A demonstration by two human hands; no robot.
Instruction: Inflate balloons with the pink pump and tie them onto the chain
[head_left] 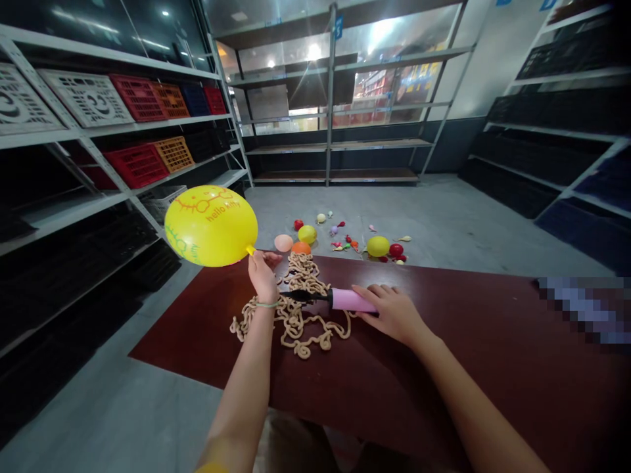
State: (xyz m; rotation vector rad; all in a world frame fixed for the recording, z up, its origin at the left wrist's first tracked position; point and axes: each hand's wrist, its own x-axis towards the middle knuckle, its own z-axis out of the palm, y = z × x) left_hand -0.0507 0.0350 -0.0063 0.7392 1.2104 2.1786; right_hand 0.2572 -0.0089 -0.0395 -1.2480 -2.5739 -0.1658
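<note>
My left hand pinches the neck of a large inflated yellow balloon with orange print, held up above the left end of a dark red table. My right hand lies over a pink hand pump with a black nozzle, resting on the table. A tangle of beige rope lies under and around the pump's nozzle, between my two hands.
On the grey floor beyond the table lie small inflated balloons, yellow, orange, pink, red, and several flat ones. Metal shelves with coloured crates line the left; dark shelving stands at the right and back.
</note>
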